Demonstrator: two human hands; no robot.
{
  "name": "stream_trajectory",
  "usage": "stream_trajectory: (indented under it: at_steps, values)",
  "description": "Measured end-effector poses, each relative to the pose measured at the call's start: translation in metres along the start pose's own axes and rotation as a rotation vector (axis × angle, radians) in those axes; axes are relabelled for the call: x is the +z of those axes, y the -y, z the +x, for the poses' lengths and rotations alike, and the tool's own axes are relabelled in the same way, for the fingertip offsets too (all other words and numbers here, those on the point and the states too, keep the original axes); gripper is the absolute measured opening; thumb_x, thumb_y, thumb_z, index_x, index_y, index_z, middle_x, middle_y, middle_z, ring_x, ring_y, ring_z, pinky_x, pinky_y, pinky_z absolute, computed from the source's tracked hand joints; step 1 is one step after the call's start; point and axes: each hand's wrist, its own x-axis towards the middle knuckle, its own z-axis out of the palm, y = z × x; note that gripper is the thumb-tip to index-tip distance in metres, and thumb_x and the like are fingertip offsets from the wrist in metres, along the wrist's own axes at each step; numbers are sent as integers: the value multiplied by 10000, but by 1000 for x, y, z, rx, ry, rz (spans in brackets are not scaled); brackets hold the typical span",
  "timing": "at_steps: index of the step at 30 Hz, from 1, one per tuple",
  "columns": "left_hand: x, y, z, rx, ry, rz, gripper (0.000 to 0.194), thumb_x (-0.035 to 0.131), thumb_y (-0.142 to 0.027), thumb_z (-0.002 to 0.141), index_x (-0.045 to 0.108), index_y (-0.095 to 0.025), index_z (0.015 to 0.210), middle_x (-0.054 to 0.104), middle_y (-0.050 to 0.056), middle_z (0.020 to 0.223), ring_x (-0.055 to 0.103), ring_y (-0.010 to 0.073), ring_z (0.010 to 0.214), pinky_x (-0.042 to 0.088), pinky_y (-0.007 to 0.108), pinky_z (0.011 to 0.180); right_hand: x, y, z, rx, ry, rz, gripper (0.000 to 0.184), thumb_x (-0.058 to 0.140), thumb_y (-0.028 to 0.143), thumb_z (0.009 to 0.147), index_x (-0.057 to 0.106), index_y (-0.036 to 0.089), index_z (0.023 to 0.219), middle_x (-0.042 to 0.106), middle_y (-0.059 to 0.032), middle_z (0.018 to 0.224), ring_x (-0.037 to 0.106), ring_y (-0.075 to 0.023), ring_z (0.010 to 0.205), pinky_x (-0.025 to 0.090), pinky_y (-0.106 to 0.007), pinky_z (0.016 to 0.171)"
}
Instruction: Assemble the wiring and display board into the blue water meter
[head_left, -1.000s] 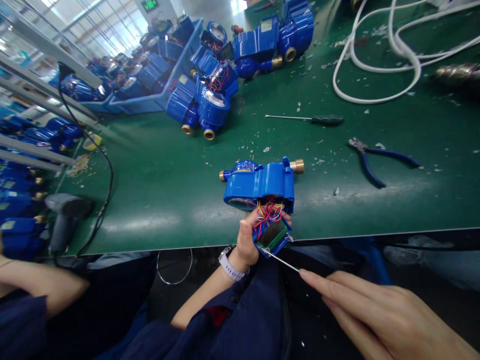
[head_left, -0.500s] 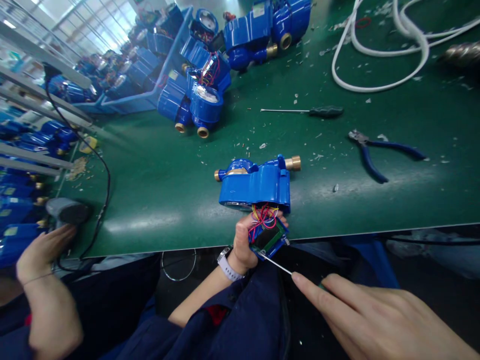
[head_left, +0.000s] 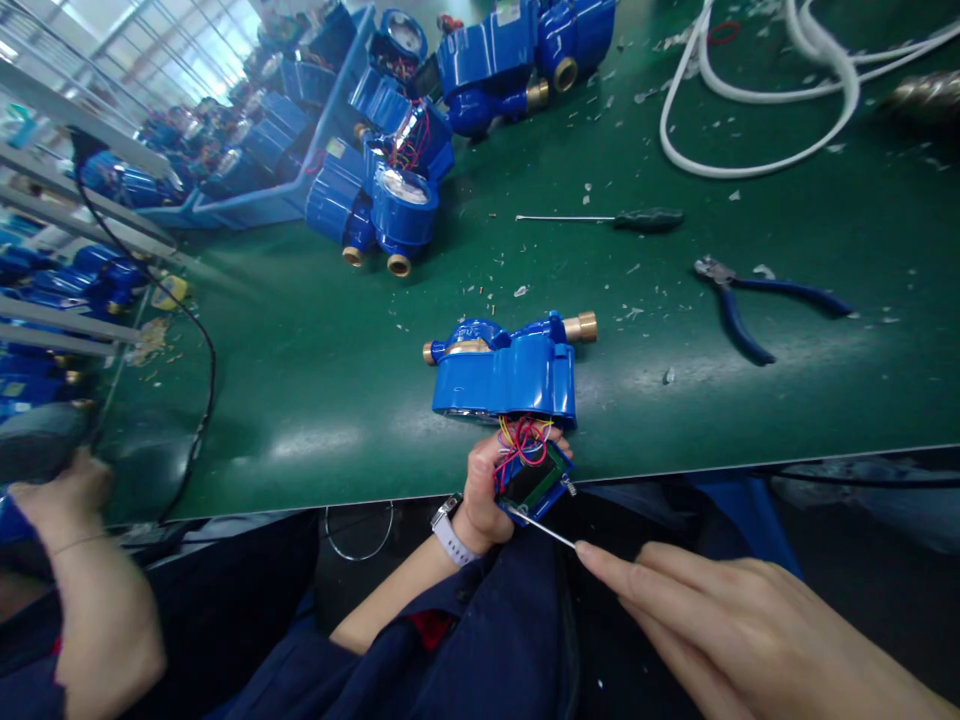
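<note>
A blue water meter [head_left: 504,368] with brass ends lies near the front edge of the green table [head_left: 322,360]. Red, yellow and blue wires [head_left: 523,440] run from it to a small green display board [head_left: 534,480]. My left hand [head_left: 484,490], with a white watch at the wrist, is closed around that board just past the table edge. My right hand [head_left: 720,625] grips a thin screwdriver [head_left: 541,528], the forefinger stretched along its shaft. The tip touches the lower corner of the board.
A second screwdriver [head_left: 604,219] and blue-handled pliers [head_left: 757,305] lie on the table to the right, white cable [head_left: 757,100] behind them. Several blue meters [head_left: 390,195] and blue bins [head_left: 255,190] stand at the back left. Another person's hand [head_left: 52,495] grips a grey scanner at far left.
The other person's hand at the far left has come in and closed on the grey scanner. My two hands, the board and the screwdriver have barely shifted.
</note>
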Motion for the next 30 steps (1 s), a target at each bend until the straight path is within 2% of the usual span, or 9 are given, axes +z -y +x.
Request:
stream_trajectory:
  at_steps: [3, 8, 10, 14, 16, 19, 22, 26, 30]
  values:
    - [0, 1, 0, -29, -26, -3, 680, 528, -735, 771, 713, -116, 984, 714, 119, 888, 677, 273, 813, 565, 411, 756, -1, 0, 2, 71, -1, 169, 440, 340, 32, 849, 682, 174, 1086, 732, -45, 789, 671, -143, 556, 542, -189, 477]
    - [0, 2, 0, 4, -49, -2, 689, 522, -740, 768, 717, -116, 982, 719, 121, 895, 683, 280, 837, 554, 431, 822, -2, 1, 2, 185, -3, 340, 399, 395, 100, 897, 712, 211, 1110, 757, -34, 948, 728, -151, 799, 590, -178, 671]
    - [1, 1, 1, -11, -52, -10, 680, 536, -735, 763, 720, -118, 981, 719, 121, 893, 683, 279, 836, 554, 425, 819, 0, 0, 0, 271, 9, 394, 362, 440, 152, 906, 722, 242, 1116, 759, -9, 917, 728, -141, 773, 588, -177, 678]
    - [4, -3, 3, -31, -31, -71, 651, 552, -713, 776, 725, -118, 976, 719, 113, 882, 681, 258, 824, 567, 393, 786, 1, -3, -4, 415, 74, 529, 322, 469, 243, 922, 732, 264, 1107, 703, 33, 659, 671, -103, 538, 538, -127, 498]
    - [5, -4, 4, -12, -19, -90, 636, 560, -701, 782, 728, -120, 980, 721, 108, 878, 682, 248, 807, 578, 390, 769, -1, -4, -5, 389, 67, 501, 323, 467, 249, 927, 725, 276, 1120, 715, 32, 687, 672, -102, 538, 531, -124, 482]
    - [4, -4, 4, -10, -6, -77, 649, 554, -702, 789, 731, -113, 996, 726, 113, 888, 685, 248, 802, 584, 398, 772, -6, -5, -4, 267, 13, 362, 348, 444, 203, 929, 703, 284, 1147, 757, 18, 884, 719, -121, 682, 570, -150, 575]
    - [1, -3, 3, -4, 34, -76, 647, 532, -693, 811, 731, -115, 1022, 730, 113, 916, 690, 245, 833, 582, 373, 775, -12, -5, -1, 144, 14, 287, 400, 374, 116, 920, 684, 227, 1146, 758, -14, 934, 728, -138, 775, 582, -165, 628]
    - [-3, -1, 2, 15, 30, 7, 671, 483, -713, 824, 725, -122, 1028, 727, 120, 927, 683, 265, 867, 561, 402, 822, -13, -8, 2, 66, 39, 185, 439, 329, 55, 895, 653, 213, 1146, 741, -22, 841, 698, -139, 615, 546, -182, 483]
    - [-7, 3, 1, 38, 34, 100, 707, 420, -738, 833, 718, -130, 1034, 725, 125, 942, 676, 284, 888, 537, 444, 868, -3, -11, -7, -28, 15, -7, 522, 363, 33, 801, 579, 234, 1232, 708, 1, 788, 622, -143, 472, 479, -232, 381]
